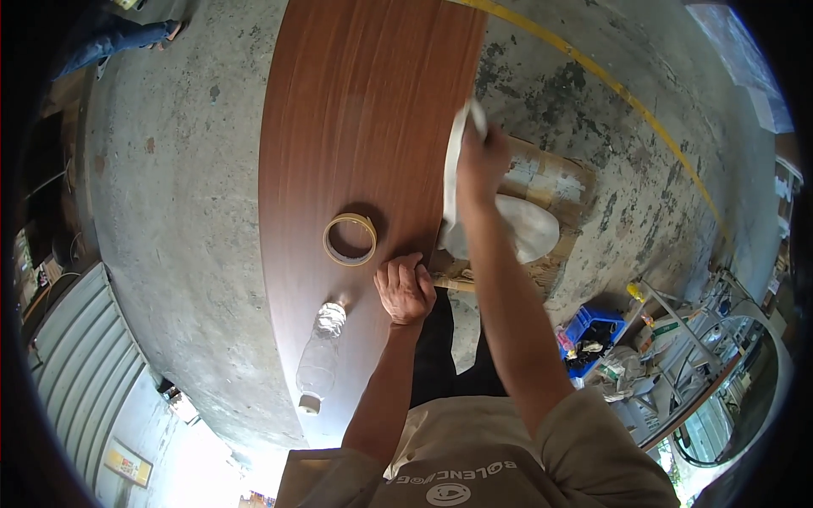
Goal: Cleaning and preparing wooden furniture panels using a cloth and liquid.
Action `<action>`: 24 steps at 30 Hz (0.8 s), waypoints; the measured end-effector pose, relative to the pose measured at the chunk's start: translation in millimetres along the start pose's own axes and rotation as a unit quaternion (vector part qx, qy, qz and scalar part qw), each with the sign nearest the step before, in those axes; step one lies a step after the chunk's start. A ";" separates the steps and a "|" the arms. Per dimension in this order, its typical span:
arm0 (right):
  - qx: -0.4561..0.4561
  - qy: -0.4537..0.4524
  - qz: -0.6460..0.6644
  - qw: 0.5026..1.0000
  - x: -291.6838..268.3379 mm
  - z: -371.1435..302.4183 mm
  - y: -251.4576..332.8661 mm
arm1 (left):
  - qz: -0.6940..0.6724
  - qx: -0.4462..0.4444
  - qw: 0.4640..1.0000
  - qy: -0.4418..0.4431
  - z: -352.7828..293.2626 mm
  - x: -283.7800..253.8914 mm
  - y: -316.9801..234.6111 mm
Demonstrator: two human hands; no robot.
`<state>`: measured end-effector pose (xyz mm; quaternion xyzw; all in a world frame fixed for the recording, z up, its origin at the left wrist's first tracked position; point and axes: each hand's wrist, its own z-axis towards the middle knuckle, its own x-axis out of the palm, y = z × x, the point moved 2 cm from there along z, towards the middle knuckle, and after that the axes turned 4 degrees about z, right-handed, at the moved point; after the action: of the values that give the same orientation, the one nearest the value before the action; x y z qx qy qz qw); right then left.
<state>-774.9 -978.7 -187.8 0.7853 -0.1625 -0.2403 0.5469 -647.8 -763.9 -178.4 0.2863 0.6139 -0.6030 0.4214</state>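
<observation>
The right hand (485, 165) is motion-blurred, smearing its grip on the white strip (453, 182), and the right forearm (506, 309) hides part of a pale rounded piece (532, 229). The brown surface (373, 102) is cut off at its far end; a person (127, 36) at far left shows only as legs. Items (600, 335) in the blue crate (579, 324), right, are too small to tell.

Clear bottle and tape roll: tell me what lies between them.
Only a bare stretch of the brown board lies between the clear bottle and the tape roll, as the head view shows.
</observation>
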 end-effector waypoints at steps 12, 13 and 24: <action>0.043 -0.016 0.015 0.999 -2.9 -15.3 -7.3 | 0.004 0.000 1.000 -0.003 -0.6 -4.3 0.8; 0.024 -0.027 -0.009 0.999 0.8 17.8 -3.6 | -0.002 0.003 1.000 0.000 -0.1 -3.3 -6.2; 0.084 -0.013 0.054 0.995 -3.2 -21.8 -23.5 | 0.010 0.000 1.000 0.001 -0.4 -4.2 0.7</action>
<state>-765.6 -951.8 -202.9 0.8154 -0.2315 -0.2059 0.4890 -645.3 -762.8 -175.2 0.2930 0.6119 -0.5983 0.4264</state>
